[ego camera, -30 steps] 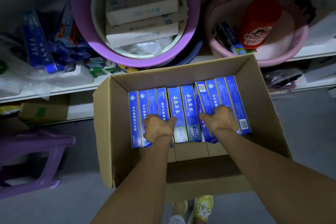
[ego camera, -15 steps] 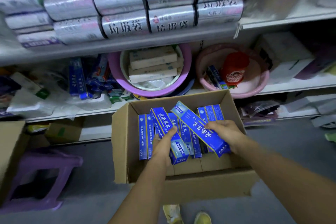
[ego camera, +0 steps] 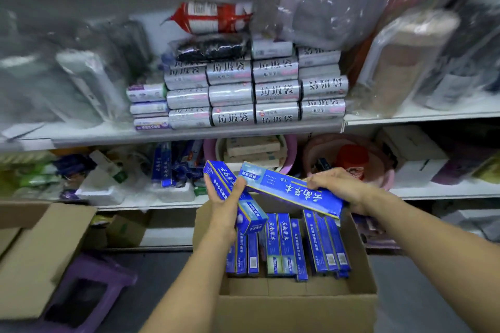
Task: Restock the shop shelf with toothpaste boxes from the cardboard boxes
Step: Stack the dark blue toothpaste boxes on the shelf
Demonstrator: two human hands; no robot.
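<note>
An open cardboard box (ego camera: 295, 311) stands on the floor before the shelf, with several blue toothpaste boxes (ego camera: 286, 244) upright inside. My left hand (ego camera: 226, 201) grips one blue toothpaste box (ego camera: 249, 213), tilted, above the carton's left side. My right hand (ego camera: 338, 186) holds a second blue toothpaste box (ego camera: 286, 189) lying nearly level above the carton. More blue toothpaste boxes (ego camera: 162, 167) lie jumbled on the lower shelf (ego camera: 140, 204) to the left.
Stacked silver rolls (ego camera: 257, 92) fill the upper shelf. A purple basin (ego camera: 289, 159) and a pink basin (ego camera: 384, 167) sit on the lower shelf behind my hands. Another cardboard box (ego camera: 35, 251) and a purple stool (ego camera: 89, 292) stand at lower left.
Both hands have lifted one toothpaste box each out of the carton and raised them toward the lower shelf. The view has tilted upward, showing the upper shelf.
</note>
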